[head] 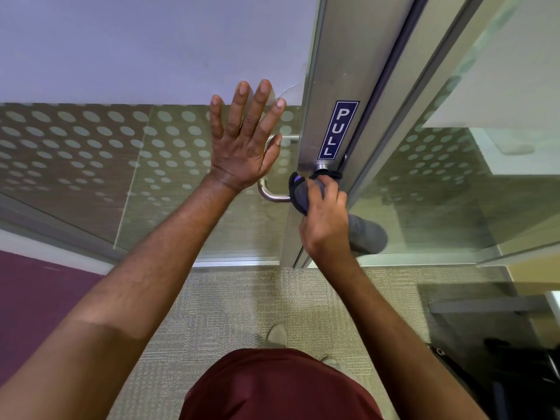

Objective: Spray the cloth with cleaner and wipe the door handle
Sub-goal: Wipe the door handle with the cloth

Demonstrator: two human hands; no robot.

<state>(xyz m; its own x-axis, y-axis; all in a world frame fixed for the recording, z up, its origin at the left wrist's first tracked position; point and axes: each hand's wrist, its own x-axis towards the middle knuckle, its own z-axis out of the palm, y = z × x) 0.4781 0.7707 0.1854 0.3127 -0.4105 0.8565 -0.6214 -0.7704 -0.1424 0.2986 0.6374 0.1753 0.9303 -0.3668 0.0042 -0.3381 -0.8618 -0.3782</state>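
My left hand (245, 137) lies flat with straight, spread fingers against the dotted glass of the door, just left of the metal frame. Behind it curves the steel door handle (269, 194); its lower bend shows below my wrist. My right hand (325, 221) grips a dark grey cloth (300, 192) and presses it against the handle's lower mount on the door frame, under the blue PULL sign (338, 130). A loose end of the cloth (368, 234) hangs to the right of my wrist. No spray bottle is in view.
The aluminium door frame (336, 71) runs up the middle, with a fixed glass panel (454, 177) to its right. Beige carpet (242, 304) lies underfoot, and one shoe (277, 334) shows. Dark objects (515, 368) sit behind the glass at the lower right.
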